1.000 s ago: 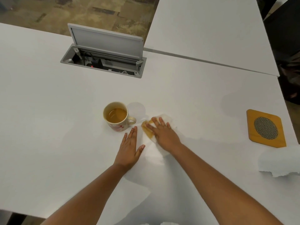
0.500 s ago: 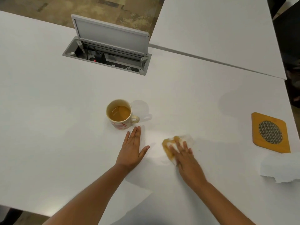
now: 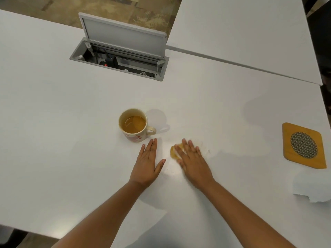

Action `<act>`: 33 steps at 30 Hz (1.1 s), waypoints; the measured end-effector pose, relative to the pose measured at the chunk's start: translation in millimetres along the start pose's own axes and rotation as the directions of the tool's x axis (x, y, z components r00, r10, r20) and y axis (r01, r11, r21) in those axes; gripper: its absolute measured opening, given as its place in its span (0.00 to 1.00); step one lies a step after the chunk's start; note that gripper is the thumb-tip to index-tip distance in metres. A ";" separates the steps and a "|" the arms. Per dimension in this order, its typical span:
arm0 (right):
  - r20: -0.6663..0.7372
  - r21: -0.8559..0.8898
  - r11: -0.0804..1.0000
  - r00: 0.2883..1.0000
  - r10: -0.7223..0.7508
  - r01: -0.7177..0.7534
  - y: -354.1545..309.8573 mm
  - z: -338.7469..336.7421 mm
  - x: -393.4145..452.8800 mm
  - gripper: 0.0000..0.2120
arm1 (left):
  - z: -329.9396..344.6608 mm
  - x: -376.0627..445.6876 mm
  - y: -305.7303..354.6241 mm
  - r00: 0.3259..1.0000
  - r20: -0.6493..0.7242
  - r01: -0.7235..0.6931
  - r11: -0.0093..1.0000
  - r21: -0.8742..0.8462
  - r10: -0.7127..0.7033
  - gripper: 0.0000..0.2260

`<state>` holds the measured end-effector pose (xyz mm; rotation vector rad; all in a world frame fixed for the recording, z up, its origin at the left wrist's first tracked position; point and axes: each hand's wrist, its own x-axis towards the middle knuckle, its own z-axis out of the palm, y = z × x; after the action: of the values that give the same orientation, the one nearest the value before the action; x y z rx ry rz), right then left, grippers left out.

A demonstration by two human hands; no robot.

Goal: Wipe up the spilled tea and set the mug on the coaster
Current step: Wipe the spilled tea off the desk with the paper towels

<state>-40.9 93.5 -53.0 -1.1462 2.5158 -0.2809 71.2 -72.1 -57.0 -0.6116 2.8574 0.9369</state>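
Right hand (image 3: 192,158) flat, pressing soaked tissue (image 3: 174,150); left hand (image 3: 146,162) open on desk (image 3: 53,122), could knock nearby full mug (image 3: 133,125)

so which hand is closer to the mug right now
Left. The left hand lies flat on the table, fingertips just in front of the mug. The right hand presses the tea-stained paper towel, further to the mug's right.

You see a cream mug (image 3: 133,125) with red-pink blotches low on its wall, amber tea inside. The paper towel (image 3: 176,151) is white, stained yellow-brown. Coaster (image 3: 304,145): orange-tan wood, grey mesh oval at centre. White table (image 3: 53,122); grey cable box (image 3: 119,59).
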 end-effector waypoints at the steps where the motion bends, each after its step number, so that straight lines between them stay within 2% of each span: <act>1: -0.023 0.021 0.998 0.998 0.066 -0.065 5.7 -5.7 10.8 0.24 | -0.1 0.1 0.1 1.000 -0.008 0.001 1.000 -0.006 -0.001 0.29; 4: -0.113 0.042 0.952 0.945 0.306 -0.303 27.2 -26.0 43.3 0.23 | 0.9 -0.5 0.1 1.000 -0.030 -0.011 1.000 -0.013 0.010 0.27; 6: -0.145 0.127 0.908 0.898 0.415 -0.399 38.2 -37.3 59.1 0.23 | 2.0 -1.1 -0.8 1.000 -0.022 -0.003 1.000 -0.016 0.003 0.27; 8: -0.134 0.186 0.878 0.874 0.467 -0.441 41.8 -41.7 70.7 0.22 | 2.2 -0.5 -1.8 1.000 -0.020 0.003 1.000 -0.018 -0.003 0.27; 10: -0.113 0.137 0.883 0.878 0.464 -0.449 36.2 -40.5 79.8 0.22 | 2.1 0.6 -1.9 0.999 -0.023 -0.029 1.000 -0.003 0.029 0.27; 13: -0.106 0.066 0.944 0.939 0.328 -0.323 16.4 -32.6 85.6 0.23 | 2.1 0.2 -1.5 0.998 -0.049 -0.033 0.999 -0.016 0.032 0.26; 17: -0.044 0.105 0.994 0.999 -0.024 0.028 -21.7 -12.6 64.2 0.27 | 2.0 1.1 -0.7 0.996 -0.079 -0.049 0.999 -0.011 0.048 0.26; 20: -0.015 0.110 0.972 0.978 -0.207 0.208 -38.3 5.0 21.7 0.26 | 0.4 1.6 1.4 0.993 -0.100 -0.071 0.997 -0.031 0.067 0.24; 24: 0.035 0.073 0.930 0.931 -0.363 0.360 -19.0 8.8 -29.6 0.25 | -1.5 0.3 2.0 0.992 -0.110 -0.065 0.997 -0.034 0.061 0.25; 26: -0.004 0.009 0.924 0.924 -0.382 0.382 -0.2 -0.9 -36.9 0.25 | -1.4 1.1 1.9 0.993 -0.094 -0.077 0.997 0.000 0.077 0.25; 27: -0.046 -0.008 0.952 0.951 -0.307 0.307 11.0 -6.9 -36.9 0.24 | -1.0 1.6 2.0 0.992 -0.093 -0.081 0.997 0.013 0.082 0.25; 29: -0.145 0.078 0.997 0.989 0.005 0.006 37.7 -20.0 -37.4 0.23 | -0.2 2.0 1.7 0.993 -0.091 -0.075 0.997 0.019 0.076 0.24; 31: -0.176 0.183 0.942 0.933 0.313 -0.282 61.8 -27.9 -48.3 0.26 | 0.9 1.2 0.9 0.994 -0.090 -0.062 0.998 0.014 0.064 0.25; 33: -0.190 0.228 0.885 0.873 0.450 -0.406 70.1 -25.1 -65.2 0.27 | 1.2 0.3 0.6 0.994 -0.092 -0.056 0.998 0.010 0.057 0.25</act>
<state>-59.6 189.4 -37.0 -0.4797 2.7964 -0.5387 70.7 -71.1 -57.7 -0.5912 2.9727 0.9297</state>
